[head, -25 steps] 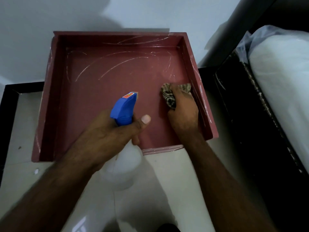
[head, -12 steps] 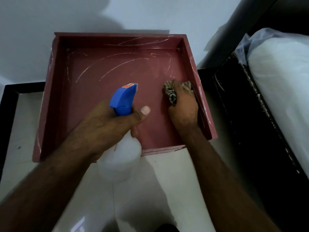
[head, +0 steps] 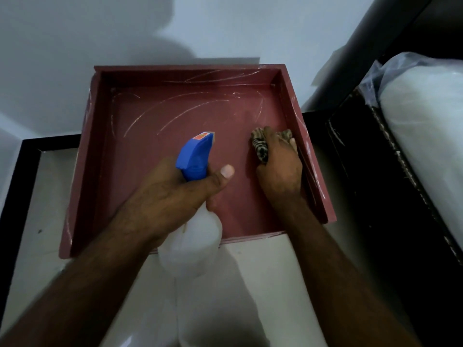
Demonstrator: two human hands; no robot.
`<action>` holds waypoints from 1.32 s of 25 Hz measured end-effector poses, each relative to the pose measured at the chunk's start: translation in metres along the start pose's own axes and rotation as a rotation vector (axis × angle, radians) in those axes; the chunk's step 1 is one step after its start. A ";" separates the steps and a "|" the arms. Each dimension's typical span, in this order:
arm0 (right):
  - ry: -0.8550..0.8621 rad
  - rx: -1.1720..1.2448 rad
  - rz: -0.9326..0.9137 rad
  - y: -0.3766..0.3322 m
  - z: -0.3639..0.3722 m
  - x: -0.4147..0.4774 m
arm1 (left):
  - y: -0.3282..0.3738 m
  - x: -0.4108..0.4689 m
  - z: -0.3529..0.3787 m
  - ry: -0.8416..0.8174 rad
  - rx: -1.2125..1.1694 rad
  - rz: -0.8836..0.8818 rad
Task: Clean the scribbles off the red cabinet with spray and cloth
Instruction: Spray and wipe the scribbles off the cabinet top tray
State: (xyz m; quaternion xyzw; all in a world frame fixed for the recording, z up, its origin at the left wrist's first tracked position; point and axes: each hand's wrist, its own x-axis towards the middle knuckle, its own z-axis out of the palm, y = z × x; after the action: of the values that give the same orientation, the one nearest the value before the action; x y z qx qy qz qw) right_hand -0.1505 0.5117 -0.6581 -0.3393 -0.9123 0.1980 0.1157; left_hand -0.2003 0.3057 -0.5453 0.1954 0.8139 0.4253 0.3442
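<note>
The red cabinet [head: 155,151] lies open-side up on the floor, a shallow box with white scribbles [head: 175,113] arcing across its inner panel and back wall. My left hand [head: 172,196] grips a spray bottle [head: 196,156] with a blue trigger head and a white body, nozzle pointing into the cabinet. My right hand [head: 280,169] holds a patterned brown cloth [head: 260,146] and presses it on the inner panel by the right wall.
A white wall [head: 225,28] stands right behind the cabinet. The pale floor tile [head: 250,284] has a black border at the left. A dark bed frame [head: 375,184] with a plastic-wrapped white mattress [head: 426,134] runs along the right side.
My right hand has slid the cloth a little farther up along the right wall. The spray bottle in my left hand has stayed almost where it was.
</note>
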 end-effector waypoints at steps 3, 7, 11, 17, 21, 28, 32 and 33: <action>0.017 0.014 -0.002 -0.005 -0.002 0.025 | 0.001 0.004 0.000 0.011 -0.013 0.009; -0.056 0.005 0.074 -0.012 -0.002 0.041 | -0.002 0.005 0.000 0.019 0.004 0.011; -0.062 0.002 0.036 -0.005 -0.002 0.006 | -0.001 -0.002 -0.001 0.020 -0.022 -0.008; -0.004 0.012 0.058 -0.007 0.002 0.041 | 0.001 0.000 -0.005 0.017 0.015 -0.008; -0.049 0.034 0.048 -0.008 0.002 0.043 | -0.002 -0.005 -0.009 0.034 0.026 0.009; 0.021 0.060 0.057 -0.001 0.004 0.035 | -0.002 -0.003 -0.009 0.047 0.007 0.029; -0.015 0.055 0.064 -0.011 0.007 0.069 | -0.001 -0.004 -0.009 0.051 0.004 0.029; -0.026 0.063 0.069 -0.012 0.008 0.072 | -0.001 -0.005 -0.009 0.046 -0.001 0.028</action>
State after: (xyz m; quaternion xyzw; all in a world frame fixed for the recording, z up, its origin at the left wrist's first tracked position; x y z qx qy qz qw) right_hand -0.2132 0.5490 -0.6547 -0.3642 -0.8947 0.2349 0.1078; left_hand -0.2038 0.2973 -0.5404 0.1968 0.8187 0.4348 0.3193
